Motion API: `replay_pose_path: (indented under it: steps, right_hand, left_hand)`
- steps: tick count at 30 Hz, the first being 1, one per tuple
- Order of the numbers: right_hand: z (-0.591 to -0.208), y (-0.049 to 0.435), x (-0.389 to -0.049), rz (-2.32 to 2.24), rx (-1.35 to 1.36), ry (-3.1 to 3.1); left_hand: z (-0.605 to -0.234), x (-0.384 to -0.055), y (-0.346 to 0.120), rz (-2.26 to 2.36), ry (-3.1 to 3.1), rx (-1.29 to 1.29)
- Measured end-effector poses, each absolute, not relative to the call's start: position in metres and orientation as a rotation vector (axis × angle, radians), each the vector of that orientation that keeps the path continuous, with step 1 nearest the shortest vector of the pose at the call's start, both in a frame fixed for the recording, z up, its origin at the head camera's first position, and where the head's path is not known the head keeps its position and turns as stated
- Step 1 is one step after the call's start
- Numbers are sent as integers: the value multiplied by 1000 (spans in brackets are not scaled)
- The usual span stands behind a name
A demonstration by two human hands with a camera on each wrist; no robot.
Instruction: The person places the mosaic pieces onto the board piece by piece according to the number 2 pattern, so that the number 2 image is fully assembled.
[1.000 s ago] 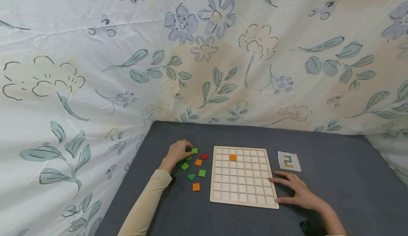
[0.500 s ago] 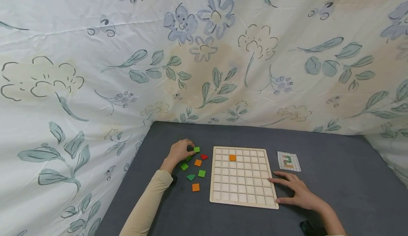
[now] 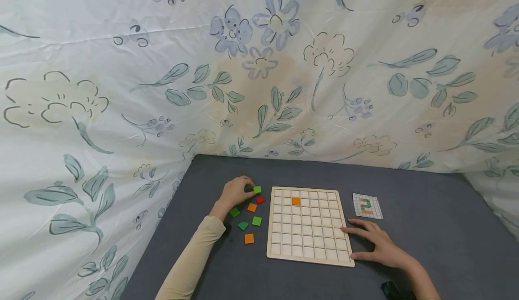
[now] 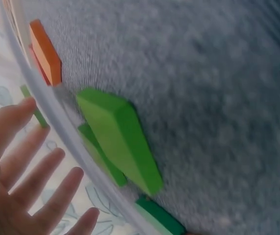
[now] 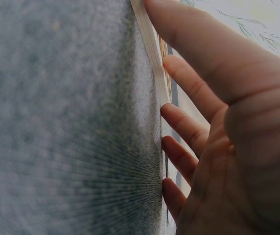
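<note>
Between the thumb and index finger of my left hand (image 3: pixel 236 192) is a green square tile (image 3: pixel 257 189), pinched left of the board's top corner. In the left wrist view that green tile (image 4: pixel 39 116) shows edge-on at the fingertips, lifted off the cloth. A wooden grid board (image 3: pixel 302 229) lies at the middle, with one orange square tile (image 3: pixel 296 201) in an upper cell. My right hand (image 3: pixel 379 243) touches the board's right edge with spread fingers and thumb; the right wrist view shows the thumb (image 5: pixel 198 34) along that edge.
Loose tiles lie left of the board: a red one (image 3: pixel 260 199), orange squares (image 3: pixel 252 207) (image 3: pixel 249 238), green ones (image 3: pixel 234 212) (image 3: pixel 257 221) and a dark green piece (image 3: pixel 243 225). A printed pattern card (image 3: pixel 367 206) lies to the right. Floral cloth (image 3: pixel 259 65) hangs behind the dark table.
My left hand has moved right, toward the board, carrying the green tile away from the loose pieces. The right hand and the board stay where they were.
</note>
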State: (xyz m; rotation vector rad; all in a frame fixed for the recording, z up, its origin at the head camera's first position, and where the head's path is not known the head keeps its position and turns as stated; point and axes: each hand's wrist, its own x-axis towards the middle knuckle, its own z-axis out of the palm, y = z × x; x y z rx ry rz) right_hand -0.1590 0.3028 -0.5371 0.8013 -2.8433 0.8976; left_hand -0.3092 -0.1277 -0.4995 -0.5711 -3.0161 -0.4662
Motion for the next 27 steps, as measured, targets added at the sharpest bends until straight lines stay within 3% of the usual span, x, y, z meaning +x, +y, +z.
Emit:
replay_pose_path:
  steps: [27]
  right_hand:
    - [-536, 301, -157, 942, 792, -2852]
  left_hand:
    - [-494, -310, -84, -449, -2957, -780]
